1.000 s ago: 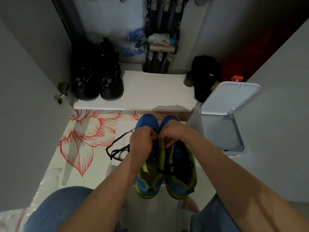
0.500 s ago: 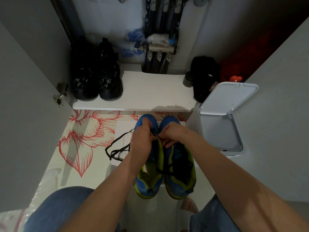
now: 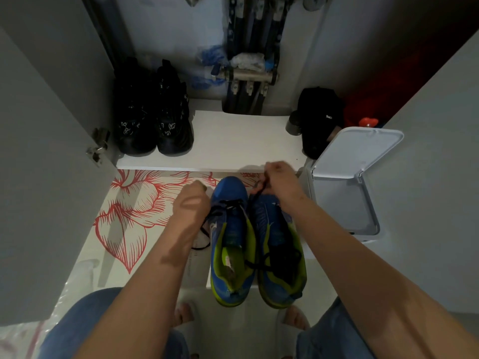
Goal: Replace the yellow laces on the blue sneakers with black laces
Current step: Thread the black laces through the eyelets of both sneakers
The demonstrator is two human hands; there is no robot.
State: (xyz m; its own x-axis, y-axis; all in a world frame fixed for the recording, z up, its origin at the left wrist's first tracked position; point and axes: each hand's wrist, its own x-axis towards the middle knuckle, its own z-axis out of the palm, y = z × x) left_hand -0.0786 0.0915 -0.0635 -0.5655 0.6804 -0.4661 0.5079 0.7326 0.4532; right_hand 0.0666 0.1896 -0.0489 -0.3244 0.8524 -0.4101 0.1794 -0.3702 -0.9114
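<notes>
**Level the lace ends before crossing**

The blue sneakers (image 3: 229, 189) stand side by side near the right edge of the flowered mat (image 3: 134, 211). The left hand (image 3: 191, 200) and right hand (image 3: 280, 181) each have a closed grip on an end of the black lace (image 3: 229, 203), which is threaded across one shoe's toe eyelets. Pull the ends to equal length, flat and untwisted.

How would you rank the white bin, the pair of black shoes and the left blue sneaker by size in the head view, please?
white bin
pair of black shoes
left blue sneaker
The last two look close; the sneaker is nearer the camera, so that order is unsure.
</notes>
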